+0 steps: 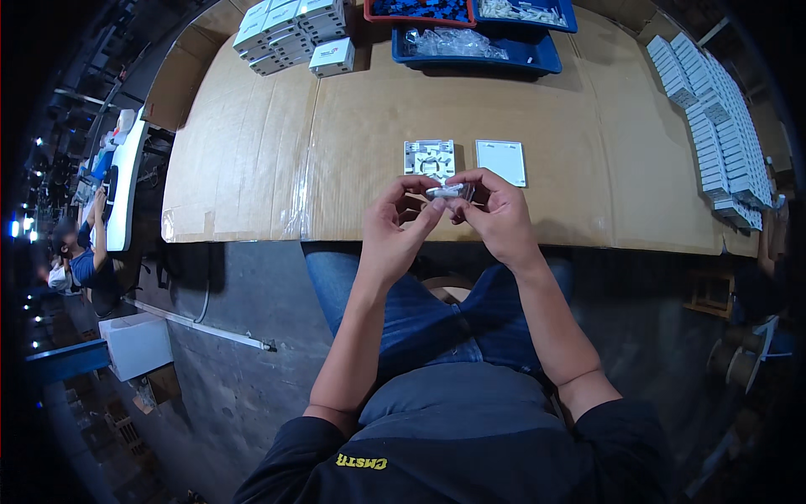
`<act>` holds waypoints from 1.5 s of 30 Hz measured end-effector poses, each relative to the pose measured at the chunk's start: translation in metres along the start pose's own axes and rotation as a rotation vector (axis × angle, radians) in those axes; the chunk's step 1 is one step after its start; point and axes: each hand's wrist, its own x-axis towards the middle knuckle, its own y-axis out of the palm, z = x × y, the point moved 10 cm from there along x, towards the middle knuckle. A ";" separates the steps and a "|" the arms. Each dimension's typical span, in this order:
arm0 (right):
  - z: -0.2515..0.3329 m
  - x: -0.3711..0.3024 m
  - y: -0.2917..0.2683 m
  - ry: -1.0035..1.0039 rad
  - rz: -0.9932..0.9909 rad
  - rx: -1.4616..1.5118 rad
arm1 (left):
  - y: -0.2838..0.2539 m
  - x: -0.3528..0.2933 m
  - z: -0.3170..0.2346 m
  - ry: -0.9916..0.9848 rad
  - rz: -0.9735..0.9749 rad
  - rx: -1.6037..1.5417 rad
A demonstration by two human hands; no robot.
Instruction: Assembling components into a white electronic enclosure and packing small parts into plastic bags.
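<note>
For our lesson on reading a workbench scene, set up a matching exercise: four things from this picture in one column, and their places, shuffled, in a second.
Things:
1. small clear part
2. white open base
3. white flat cover
4. blue tray

Places:
A. far edge of the table
B. on the cardboard, right of the base
C. between both hands' fingertips
D. on the cardboard, just beyond the hands

Pairs: 1-C, 2-D, 3-B, 4-A

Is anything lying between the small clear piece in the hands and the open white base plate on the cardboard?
Nothing visible. Both the left hand and right hand pinch the small clear piece just short of the base plate; only bare cardboard shows between them.
</note>
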 end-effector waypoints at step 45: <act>0.006 0.058 -0.019 -0.286 -0.047 -0.846 | -0.019 0.066 0.003 0.486 0.041 0.882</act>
